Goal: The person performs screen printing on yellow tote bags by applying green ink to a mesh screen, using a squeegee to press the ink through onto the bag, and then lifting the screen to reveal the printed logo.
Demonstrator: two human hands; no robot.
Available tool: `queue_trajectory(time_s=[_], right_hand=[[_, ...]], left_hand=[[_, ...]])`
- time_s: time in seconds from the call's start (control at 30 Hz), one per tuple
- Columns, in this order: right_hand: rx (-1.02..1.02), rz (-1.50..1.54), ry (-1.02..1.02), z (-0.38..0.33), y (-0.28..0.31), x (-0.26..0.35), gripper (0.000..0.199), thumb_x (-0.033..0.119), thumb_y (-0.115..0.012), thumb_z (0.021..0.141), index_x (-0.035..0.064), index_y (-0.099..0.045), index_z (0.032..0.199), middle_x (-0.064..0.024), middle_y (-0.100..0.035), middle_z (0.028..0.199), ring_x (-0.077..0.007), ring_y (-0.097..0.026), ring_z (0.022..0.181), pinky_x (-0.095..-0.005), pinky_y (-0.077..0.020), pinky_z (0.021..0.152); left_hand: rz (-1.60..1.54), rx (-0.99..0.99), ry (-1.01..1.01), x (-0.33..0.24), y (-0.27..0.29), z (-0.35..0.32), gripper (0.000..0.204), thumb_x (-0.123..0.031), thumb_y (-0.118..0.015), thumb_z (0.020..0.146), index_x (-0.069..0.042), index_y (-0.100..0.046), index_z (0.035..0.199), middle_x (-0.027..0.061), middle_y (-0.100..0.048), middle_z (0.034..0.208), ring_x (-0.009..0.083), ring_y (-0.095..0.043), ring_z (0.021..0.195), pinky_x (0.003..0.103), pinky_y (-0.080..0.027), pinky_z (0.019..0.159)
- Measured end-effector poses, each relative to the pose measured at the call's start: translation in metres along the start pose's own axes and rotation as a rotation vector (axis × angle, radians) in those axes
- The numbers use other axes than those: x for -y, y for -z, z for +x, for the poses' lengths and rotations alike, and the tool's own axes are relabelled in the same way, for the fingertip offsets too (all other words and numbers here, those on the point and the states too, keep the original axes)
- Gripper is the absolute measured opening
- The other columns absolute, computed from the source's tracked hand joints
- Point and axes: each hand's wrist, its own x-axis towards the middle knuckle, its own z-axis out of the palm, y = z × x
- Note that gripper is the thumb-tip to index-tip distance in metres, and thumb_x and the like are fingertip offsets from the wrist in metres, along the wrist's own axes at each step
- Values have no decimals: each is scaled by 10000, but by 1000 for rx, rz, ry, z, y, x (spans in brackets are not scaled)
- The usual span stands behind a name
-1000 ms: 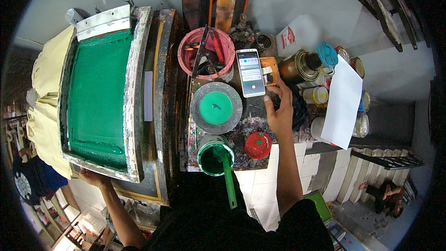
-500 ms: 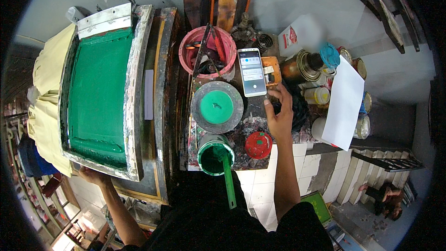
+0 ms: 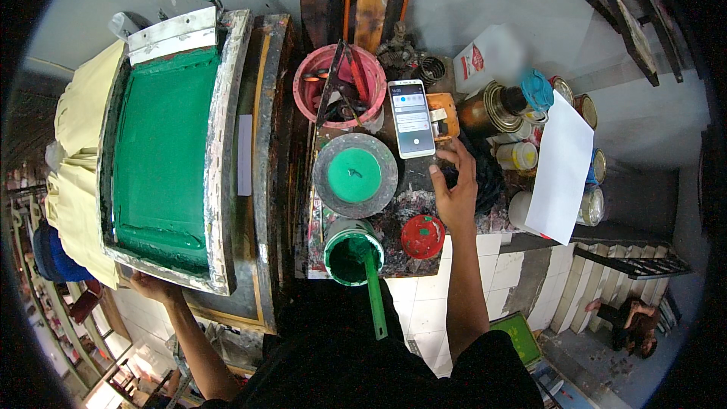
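On the left, a screen printing frame (image 3: pixel 218 182) bears a mesh coated with thick green ink (image 3: pixel 160 159). My left hand (image 3: pixel 154 286) grips its near lower edge, with the fingertips hidden beneath the frame. My right hand (image 3: pixel 457 195) is over the table, fingers apart and empty, just below a lit white phone (image 3: pixel 411 121). An orange tray-like object (image 3: pixel 447 123) lies beside the phone. Between my hands are a dark round lid with pale green ink (image 3: pixel 354 175) and an ink can (image 3: pixel 353 279). A green stick or scraper (image 3: pixel 376 303) leans out of the can.
A pink bucket of tools (image 3: pixel 304 102) stands at the back, near a red lid (image 3: pixel 422 238) farther forward. Several cans (image 3: pixel 494 106) and a white sheet (image 3: pixel 559 174) fill the right side. Pale yellow cloth or paper (image 3: pixel 76 167) lies far left. A person (image 3: pixel 636 326) is near stairs (image 3: pixel 587 276).
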Motion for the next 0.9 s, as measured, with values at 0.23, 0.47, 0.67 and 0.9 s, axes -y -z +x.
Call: queue_trajectory(time_s=[0.23, 0.47, 0.67, 0.9], right_hand=[[-17, 15, 2, 0, -3, -2, 608, 180, -688, 915, 31, -452, 1455, -156, -657, 1180, -287, -618, 1157, -416, -443, 1040], [-13, -4, 14, 0, -5, -7, 613, 180, -690, 914, 24, -450, 1455, -162, -653, 1179, -270, -617, 1150, -405, -444, 1034], [-8, -1, 29, 0, -6, -8, 604, 158, -683, 916, 24, -446, 1456, -163, -649, 1181, -269, -617, 1148, -407, -444, 1033], [-5, -12, 24, 0, -5, -5, 601, 135, -681, 909, 30, -445, 1452, -163, -643, 1191, -273, -618, 1152, -408, -442, 1039]], left_hand=[[29, -6, -25, 4, 4, 1, 444, -368, -401, 963, -14, -621, 1117, 129, -649, 1131, 271, -615, 1028, 439, -492, 919], [3, 64, 30, 6, 20, 11, 464, -365, -375, 969, -19, -614, 1166, 129, -646, 1140, 274, -615, 1032, 431, -491, 919], [35, 59, -2, 7, 20, 9, 473, -361, -357, 962, -17, -615, 1162, 132, -648, 1134, 274, -618, 1021, 428, -494, 906], [38, 14, 69, -2, -4, -6, 451, -365, -375, 956, -17, -626, 1095, 131, -656, 1103, 275, -623, 1007, 439, -496, 909]])
